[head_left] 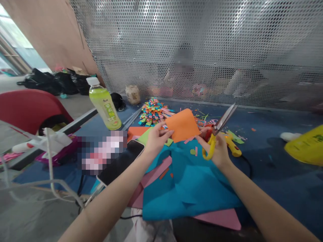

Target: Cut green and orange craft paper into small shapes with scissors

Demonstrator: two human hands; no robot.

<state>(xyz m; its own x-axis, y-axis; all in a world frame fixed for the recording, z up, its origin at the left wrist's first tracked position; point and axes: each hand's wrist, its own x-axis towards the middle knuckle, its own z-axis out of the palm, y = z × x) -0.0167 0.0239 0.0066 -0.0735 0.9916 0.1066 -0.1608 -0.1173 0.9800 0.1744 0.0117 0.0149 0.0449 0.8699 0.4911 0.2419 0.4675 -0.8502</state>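
Observation:
My left hand (pixel 161 135) pinches the left edge of an orange felt sheet (pixel 183 125), held up above the table. In my right hand (pixel 219 151) is a pair of scissors (pixel 212 132) with yellow and red handles, its blades pointing up and to the right. Fingertips of that hand also reach the sheet's lower right corner. Beneath both hands lies a crumpled blue felt sheet (pixel 196 188), with pink felt (pixel 222 218) under it. Just behind the orange sheet stands a cone-shaped pile of colourful felt strips (pixel 154 112).
A drink bottle (pixel 104 104) and a black phone (pixel 123 163) are on the left. To the right lie a yellow glue gun (pixel 233 146) and a yellow bottle (pixel 306 144). A perforated metal panel (pixel 202 40) rises at the back. White cables (pixel 50 158) hang at the left.

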